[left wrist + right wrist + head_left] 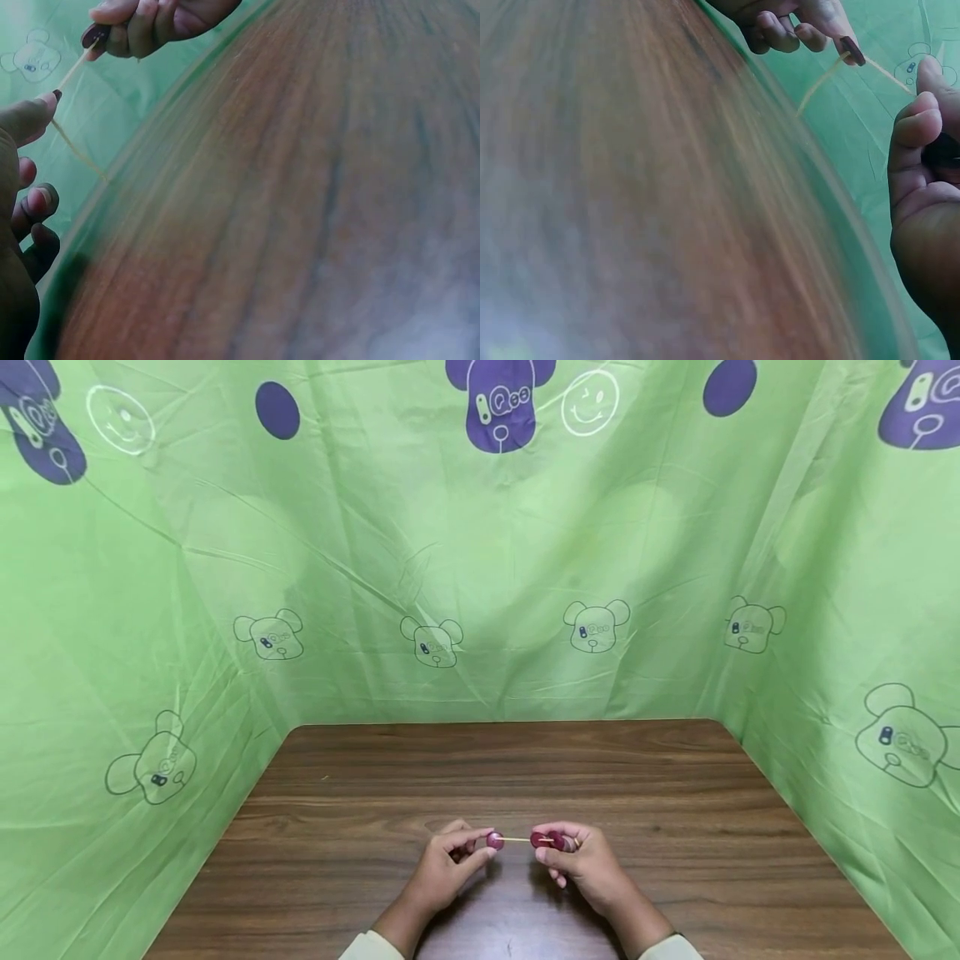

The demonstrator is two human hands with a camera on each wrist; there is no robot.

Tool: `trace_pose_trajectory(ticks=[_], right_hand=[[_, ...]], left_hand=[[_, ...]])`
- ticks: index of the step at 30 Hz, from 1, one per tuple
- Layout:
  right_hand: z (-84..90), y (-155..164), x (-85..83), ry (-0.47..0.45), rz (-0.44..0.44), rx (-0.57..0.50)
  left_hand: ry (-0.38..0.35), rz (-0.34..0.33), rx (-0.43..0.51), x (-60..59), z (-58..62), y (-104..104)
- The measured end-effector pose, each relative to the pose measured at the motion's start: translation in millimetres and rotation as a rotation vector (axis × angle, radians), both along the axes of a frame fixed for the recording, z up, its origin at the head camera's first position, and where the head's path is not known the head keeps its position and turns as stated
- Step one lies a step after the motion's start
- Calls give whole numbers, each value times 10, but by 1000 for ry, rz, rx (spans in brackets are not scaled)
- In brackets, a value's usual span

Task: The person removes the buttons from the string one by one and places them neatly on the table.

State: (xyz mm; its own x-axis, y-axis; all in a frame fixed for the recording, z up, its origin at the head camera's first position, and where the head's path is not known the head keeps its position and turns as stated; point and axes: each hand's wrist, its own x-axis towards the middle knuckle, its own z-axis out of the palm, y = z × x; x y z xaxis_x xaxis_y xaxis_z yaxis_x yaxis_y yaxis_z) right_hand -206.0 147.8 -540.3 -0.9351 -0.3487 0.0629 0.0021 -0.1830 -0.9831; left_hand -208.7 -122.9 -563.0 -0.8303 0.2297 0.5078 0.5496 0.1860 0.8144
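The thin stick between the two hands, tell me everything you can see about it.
The stick is a thin, pale, straw-coloured sliver, wood or bamboo by its look. It lies roughly level above the brown wooden table, spanning the gap between both hands. A dark red disc sits at its left end, pinched by the left hand. More dark red discs sit toward its right end, held by the right hand. The wrist views are blurred.
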Motion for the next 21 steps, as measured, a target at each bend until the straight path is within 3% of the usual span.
trace_pose_trajectory(ticks=[4, 11, 21], right_hand=[[15, 46, 21, -6, -21, -29], [37, 119, 43, -16, -31, -81], [49, 151, 42, 14, -55, -74]], left_hand=[[-1, 16, -4, -8, 10, -21], [67, 63, 15, -80, -5, -72], [-17, 141, -2, -189, -40, -170]])
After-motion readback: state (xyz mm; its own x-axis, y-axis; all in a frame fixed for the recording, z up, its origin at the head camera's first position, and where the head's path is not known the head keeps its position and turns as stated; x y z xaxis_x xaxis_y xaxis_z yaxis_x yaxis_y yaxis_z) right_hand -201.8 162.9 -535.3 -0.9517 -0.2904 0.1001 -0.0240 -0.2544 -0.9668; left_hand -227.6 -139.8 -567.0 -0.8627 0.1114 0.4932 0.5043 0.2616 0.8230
